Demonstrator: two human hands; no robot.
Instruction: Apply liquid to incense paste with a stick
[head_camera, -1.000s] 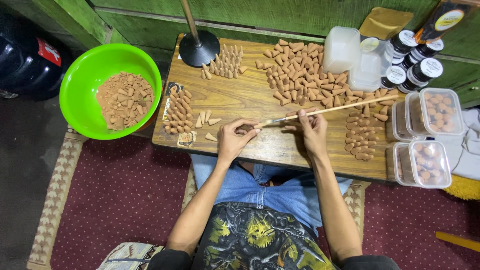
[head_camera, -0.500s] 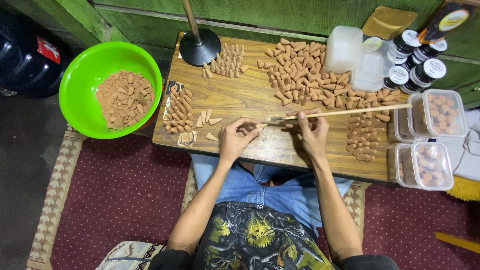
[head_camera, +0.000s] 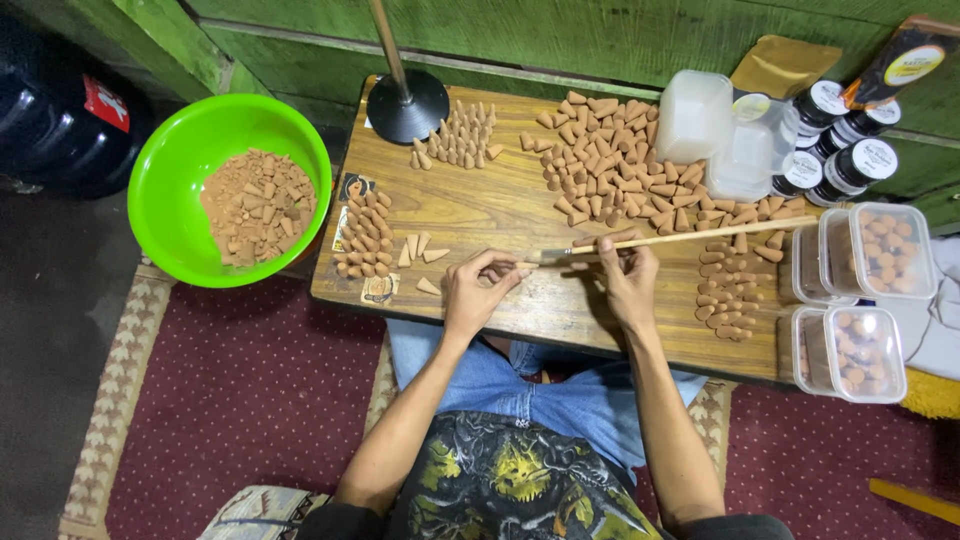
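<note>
On wooden table (head_camera: 500, 215) — right hand (head_camera: 628, 280) gripping thin pale stick (head_camera: 690, 237), near-level.

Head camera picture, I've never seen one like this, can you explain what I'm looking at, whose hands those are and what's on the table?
The picture comes from a camera worn on a person's head, looking straight down, so the two arms reaching up from the bottom are that person's own. They sit at a low wooden table. The right hand grips a long thin stick; the left hand pinches something small at the stick's near tip, too small to make out. Brown cones lie in heaps on the table. A green bowl on the left holds more, and clear lidded tubs stand on the right.
</note>
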